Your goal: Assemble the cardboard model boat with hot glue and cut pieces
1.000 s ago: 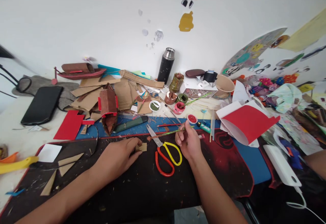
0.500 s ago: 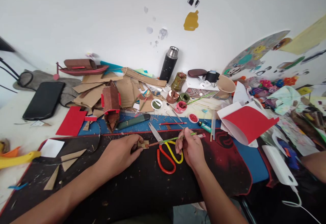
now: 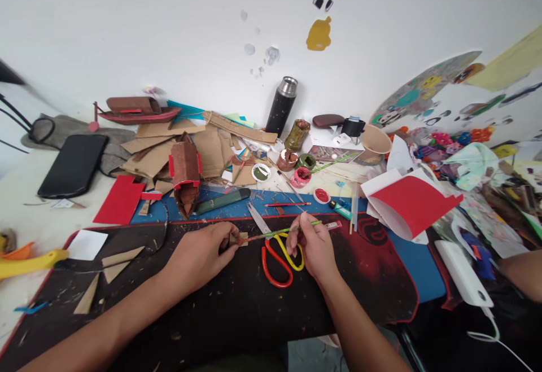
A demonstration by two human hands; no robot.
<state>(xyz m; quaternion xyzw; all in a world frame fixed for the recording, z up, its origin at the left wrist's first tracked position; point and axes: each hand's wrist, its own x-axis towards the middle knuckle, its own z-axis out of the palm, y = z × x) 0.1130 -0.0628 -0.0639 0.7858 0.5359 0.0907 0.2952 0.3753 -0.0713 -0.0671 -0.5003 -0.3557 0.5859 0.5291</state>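
The right grip (image 3: 311, 245) pinches a paintbrush (image 3: 275, 232), its brown tip at the small cardboard piece (image 3: 245, 236) on the black mat (image 3: 237, 304); the left grip (image 3: 206, 246) pinches that piece's edge (contact partly hidden). An overlong stroke could smear paint on those fingertips; a dipping wrist could nudge the scissors (image 3: 262, 226).

The small cardboard piece (image 3: 245, 237) looks matt. The scissors (image 3: 263, 227) pair bare metal blades with glossy, plastic-looking handles (image 3: 265, 262), and the mat (image 3: 237, 315) looks dull and cloth-like. The flask (image 3: 280, 112) has a shiny metal neck (image 3: 288, 86), the red sheet (image 3: 417, 202) smooth paper.
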